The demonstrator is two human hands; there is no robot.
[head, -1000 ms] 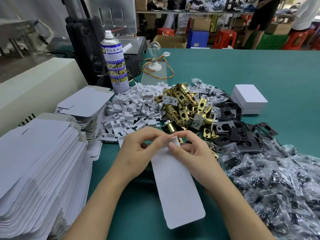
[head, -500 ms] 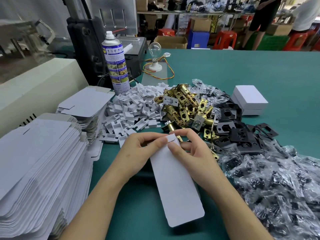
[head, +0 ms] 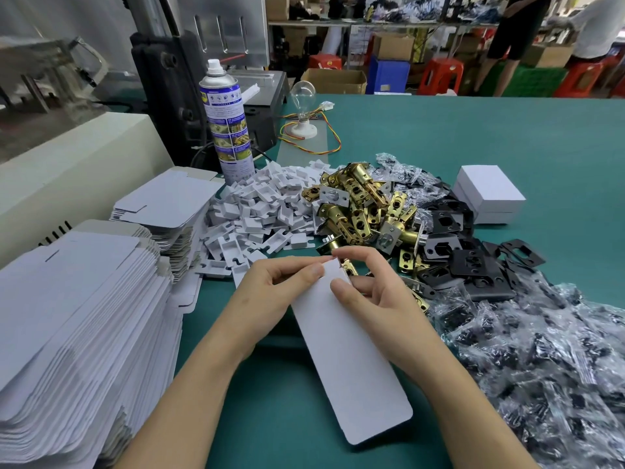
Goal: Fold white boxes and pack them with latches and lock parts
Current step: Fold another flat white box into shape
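Card stays pinched at its far end by left hand and right hand. Right forefinger arches higher now.

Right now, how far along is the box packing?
One closed white box stands at right; looks done. In hand: left hand and right hand pinch the far end of one flat blank. Left: folding it, filling it, plus the stack of blanks and latch pile.

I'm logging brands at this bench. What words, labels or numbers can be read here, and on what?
No text reads clearly.
On the spray can: logo, small print and pictures, too blurred to read.
On the blue bin at the back: a label, too small to read.
On the box blank and folded white box: no print showing.
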